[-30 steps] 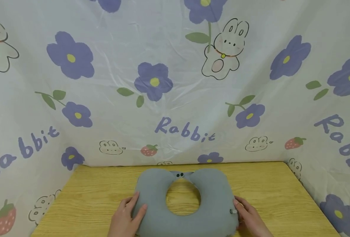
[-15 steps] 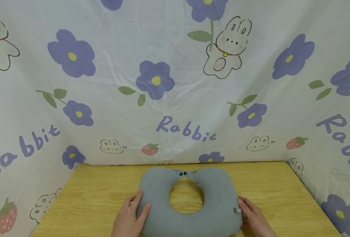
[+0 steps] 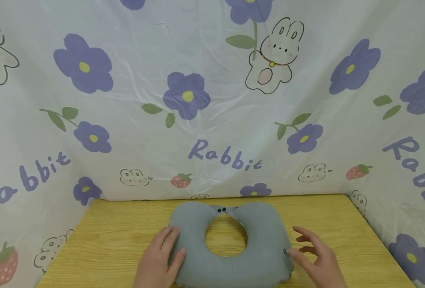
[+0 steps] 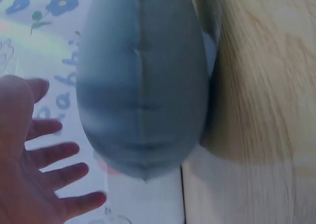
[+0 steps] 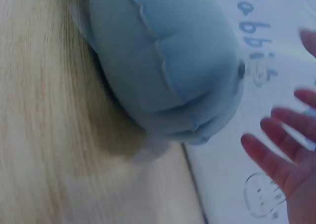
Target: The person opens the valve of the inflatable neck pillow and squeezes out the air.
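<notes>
A grey U-shaped inflatable neck pillow [image 3: 230,270] lies on the table with its opening toward the back. Two dark snaps [image 3: 221,210] join the strap across that opening. A small valve [image 3: 285,251] sits on its right side. My left hand [image 3: 156,260] is beside the left lobe, fingers straight; in the left wrist view the fingers are spread, apart from the seamed pillow side [image 4: 143,76]. My right hand [image 3: 318,260] has its thumb tip overlapping the valve in the head view. Spread fingers [image 5: 269,157] stand clear of the pillow's side in the right wrist view.
The wood-grain table [image 3: 115,236] extends to both sides of the pillow. A white sheet [image 3: 226,120] printed with purple flowers, rabbits and strawberries hangs behind the table and along both sides.
Earlier both hands held the pillow by its sides and shifted it slightly right. Now the right hand has let go, its fingers spread away from the side; the left fingers have loosened.
</notes>
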Available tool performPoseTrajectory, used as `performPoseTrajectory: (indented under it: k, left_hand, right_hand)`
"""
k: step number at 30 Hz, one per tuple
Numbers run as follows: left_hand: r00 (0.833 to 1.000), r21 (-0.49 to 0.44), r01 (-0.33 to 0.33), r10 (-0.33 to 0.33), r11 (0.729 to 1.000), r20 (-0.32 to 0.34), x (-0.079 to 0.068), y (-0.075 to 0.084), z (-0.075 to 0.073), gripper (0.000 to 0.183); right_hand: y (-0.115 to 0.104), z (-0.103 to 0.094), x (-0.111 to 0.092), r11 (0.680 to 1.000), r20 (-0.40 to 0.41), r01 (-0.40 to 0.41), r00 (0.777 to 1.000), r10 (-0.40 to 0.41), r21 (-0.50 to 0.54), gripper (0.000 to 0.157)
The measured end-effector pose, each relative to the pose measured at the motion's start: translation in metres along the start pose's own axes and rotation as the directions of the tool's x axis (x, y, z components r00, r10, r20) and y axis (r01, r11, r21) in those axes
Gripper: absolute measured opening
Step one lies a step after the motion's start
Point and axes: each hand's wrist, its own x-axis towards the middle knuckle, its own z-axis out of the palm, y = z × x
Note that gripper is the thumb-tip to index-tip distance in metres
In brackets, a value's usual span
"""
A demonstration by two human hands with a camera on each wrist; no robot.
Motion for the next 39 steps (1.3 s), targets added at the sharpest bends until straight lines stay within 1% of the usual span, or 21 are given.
performPoseTrajectory:
  k: [1,2,3,4,5,6,7,9,10,12,15,17,21,23,25,28,31,34,39]
  left_hand:
    - [0.997,0.021,-0.069,0.07,0.997,-0.035,0.001,0.001,0.002,0.048]
    - [0.991,0.04,-0.123,0.125,0.992,-0.054,0.002,0.003,0.005,0.047]
    - [0.985,0.059,-0.157,0.16,0.986,-0.059,0.002,0.005,0.007,0.045]
    - [0.983,0.073,-0.175,0.179,0.982,-0.05,0.003,0.007,0.008,0.043]
    - [0.982,0.077,-0.182,0.184,0.98,-0.029,0.003,0.009,0.01,0.043]
    - [0.983,0.074,-0.183,0.183,0.98,0.003,0.003,0.011,0.011,0.042]
    - [0.983,0.067,-0.181,0.178,0.981,0.039,0.004,0.013,0.011,0.042]
    - [0.979,0.043,-0.171,0.165,0.984,0.121,0.004,0.016,0.012,0.043]
    - [0.974,0.026,-0.169,0.162,0.985,0.16,0.005,0.017,0.012,0.043]
    - [0.96,0.01,-0.173,0.166,0.985,0.226,0.005,0.017,0.013,0.043]
    - [0.941,0.01,-0.193,0.182,0.981,0.283,0.005,0.016,0.014,0.042]
    - [0.934,0.02,-0.207,0.191,0.978,0.302,0.004,0.015,0.015,0.04]
    - [0.923,0.016,-0.224,0.206,0.975,0.324,0.003,0.012,0.016,0.041]
    - [0.917,0.007,-0.225,0.209,0.974,0.34,0.002,0.01,0.016,0.046]
    - [0.91,-0.009,-0.218,0.207,0.976,0.358,0.002,0.009,0.016,0.053]
    - [0.899,-0.027,-0.205,0.199,0.978,0.389,0.001,0.007,0.016,0.062]
    - [0.89,-0.038,-0.192,0.191,0.981,0.414,0.001,0.006,0.015,0.065]
    - [0.882,-0.037,-0.182,0.18,0.983,0.435,0.001,0.006,0.015,0.066]
    - [0.879,-0.023,-0.179,0.17,0.984,0.446,0.001,0.007,0.014,0.067]
  right_hand:
    - [0.0,0.002,-0.001,0.993,-0.013,0.12,0.993,-0.12,-0.023,0.051]
    - [0.001,0.004,-0.001,0.971,-0.017,0.235,0.972,-0.236,-0.048,0.054]
    - [0.003,0.006,-0.001,0.938,-0.021,0.34,0.939,-0.342,-0.07,0.057]
    - [0.006,0.009,-0.001,0.9,-0.019,0.426,0.903,-0.429,-0.093,0.057]
    - [0.009,0.011,0.0,0.863,-0.014,0.493,0.868,-0.497,-0.11,0.055]
    - [0.011,0.013,0.0,0.835,-0.007,0.537,0.841,-0.542,-0.119,0.052]
    - [0.013,0.015,0.001,0.816,-0.001,0.565,0.822,-0.569,-0.126,0.047]
    - [0.016,0.018,0.003,0.796,0.004,0.59,0.804,-0.595,-0.139,0.034]
    - [0.016,0.019,0.003,0.793,0.006,0.591,0.802,-0.597,-0.147,0.028]
    - [0.017,0.019,0.004,0.793,0.002,0.588,0.804,-0.595,-0.161,0.022]
    - [0.017,0.019,0.005,0.797,-0.011,0.577,0.809,-0.588,-0.177,0.014]
    - [0.018,0.019,0.004,0.805,-0.02,0.567,0.815,-0.579,-0.176,0.016]
    - [0.019,0.018,0.004,0.812,-0.035,0.561,0.819,-0.572,-0.16,0.021]
    - [0.019,0.019,0.004,0.815,-0.041,0.558,0.82,-0.57,-0.156,0.026]
    - [0.018,0.019,0.003,0.821,-0.047,0.551,0.825,-0.563,-0.151,0.035]
    - [0.017,0.019,0.002,0.837,-0.055,0.528,0.84,-0.539,-0.14,0.044]
    - [0.016,0.019,0.001,0.858,-0.067,0.499,0.858,-0.509,-0.125,0.044]
    - [0.015,0.019,-0.001,0.879,-0.077,0.464,0.878,-0.473,-0.109,0.04]
    - [0.014,0.02,-0.004,0.907,-0.091,0.405,0.905,-0.416,-0.111,0.036]
